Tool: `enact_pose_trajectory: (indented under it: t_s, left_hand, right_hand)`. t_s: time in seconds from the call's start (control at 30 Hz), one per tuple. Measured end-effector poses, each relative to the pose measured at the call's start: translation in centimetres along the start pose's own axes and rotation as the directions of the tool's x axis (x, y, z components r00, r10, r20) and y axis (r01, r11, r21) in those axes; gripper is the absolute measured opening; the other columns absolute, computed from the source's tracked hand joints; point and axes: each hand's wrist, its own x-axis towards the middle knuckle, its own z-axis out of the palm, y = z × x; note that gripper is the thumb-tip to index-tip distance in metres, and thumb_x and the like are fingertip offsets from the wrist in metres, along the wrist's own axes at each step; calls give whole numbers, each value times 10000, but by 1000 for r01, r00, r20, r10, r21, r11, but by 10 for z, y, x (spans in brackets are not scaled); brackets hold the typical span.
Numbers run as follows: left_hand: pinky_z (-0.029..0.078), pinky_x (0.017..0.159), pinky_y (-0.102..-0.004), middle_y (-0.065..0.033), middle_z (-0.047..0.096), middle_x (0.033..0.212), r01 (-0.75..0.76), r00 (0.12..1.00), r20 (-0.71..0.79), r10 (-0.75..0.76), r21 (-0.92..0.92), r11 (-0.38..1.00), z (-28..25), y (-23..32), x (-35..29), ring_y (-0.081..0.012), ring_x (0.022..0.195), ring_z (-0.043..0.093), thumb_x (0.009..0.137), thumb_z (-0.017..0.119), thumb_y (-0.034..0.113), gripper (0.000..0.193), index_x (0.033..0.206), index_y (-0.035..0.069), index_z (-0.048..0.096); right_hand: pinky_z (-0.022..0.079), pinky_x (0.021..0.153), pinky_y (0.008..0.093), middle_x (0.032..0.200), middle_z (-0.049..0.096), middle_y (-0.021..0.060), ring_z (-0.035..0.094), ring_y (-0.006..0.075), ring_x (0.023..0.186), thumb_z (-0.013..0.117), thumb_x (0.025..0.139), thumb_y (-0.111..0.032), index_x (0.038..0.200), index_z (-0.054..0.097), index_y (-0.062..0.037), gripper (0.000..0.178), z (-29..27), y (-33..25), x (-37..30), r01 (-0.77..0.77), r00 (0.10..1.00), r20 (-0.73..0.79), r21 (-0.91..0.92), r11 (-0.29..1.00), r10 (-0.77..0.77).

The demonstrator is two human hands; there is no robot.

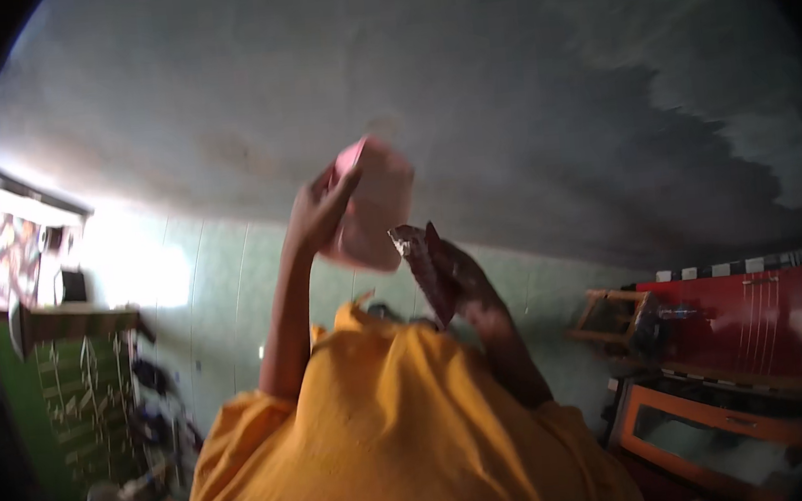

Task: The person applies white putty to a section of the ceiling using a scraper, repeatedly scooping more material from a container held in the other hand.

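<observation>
Tub [379,200], pink and tilted, is raised just off centre toward 11 o'clock. Left hand [315,218] grips it at its 9 o'clock side, thumb across the near face, the other fingers mostly hidden behind. Right hand [466,281], toward 4 o'clock, has its fingers closed on a dark red packet [433,276]; blur hides how each one lies. The packet's silvery, ragged end points to 11 o'clock, close by the tub's lower edge; whether they touch, I cannot tell. Orange shirt [407,431] fills 6 o'clock; a red cabinet [713,328] sits between 3 and 4.
</observation>
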Motion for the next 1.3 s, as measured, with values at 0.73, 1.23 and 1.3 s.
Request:
enact_pose_trajectory:
  t_s: [0.73, 1.23, 1.3]
  left_hand:
    - [513, 948, -291, -34, 709, 1165, 98, 975, 218, -36, -277, 956, 4, -15, -35, -100, 1072, 598, 1064, 642, 399, 549, 1407, -29, 635]
    - [503, 984, -300, -64, 693, 1239, 109, 962, 273, -8, -359, 927, 5, -9, -47, -126, 1121, 598, 1074, 625, 405, 584, 1470, -23, 589]
    - [504, 981, -301, -64, 695, 1242, 107, 966, 259, -16, -342, 933, 4, -11, -46, -125, 1122, 600, 1073, 631, 398, 580, 1467, -26, 591]
  right_hand:
    - [496, 1112, 486, 1449, 627, 144, 622, 348, 1270, 589, 933, 17, 1415, 622, 5, 483, 169, -237, 70, -297, 375, 850, -267, -917, -369]
    - [542, 1089, 444, 1390, 663, 219, 630, 348, 1316, 584, 968, 7, 1386, 629, 41, 422, 174, -217, 68, -229, 463, 835, -209, -951, -296]
    - [560, 1056, 435, 1356, 688, 179, 662, 325, 1257, 573, 975, 3, 1378, 643, 16, 409, 192, -224, 56, -118, 471, 796, -371, -921, -381]
